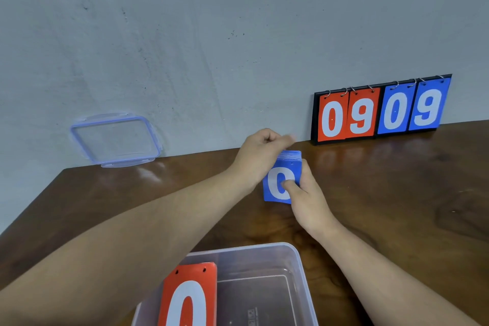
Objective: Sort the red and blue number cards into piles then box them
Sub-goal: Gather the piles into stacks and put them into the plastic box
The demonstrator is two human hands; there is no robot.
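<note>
A stack of blue number cards [277,189], a white 0 on top, is held above the brown table [383,193] at mid-frame. My right hand [307,193] grips the stack from the right, thumb pressed on the 0. My left hand [260,152] is at the stack's far left edge with curled fingers; its fingertips are blurred, so contact is unclear. A pile of red cards [189,296], 0 on top, lies in the left side of the clear plastic box [299,267] at the near edge.
A scoreboard [381,110] with red 0 9 and blue 0 9 leans on the wall at the back right. The box's clear lid [116,140] with a blue rim leans on the wall at the back left.
</note>
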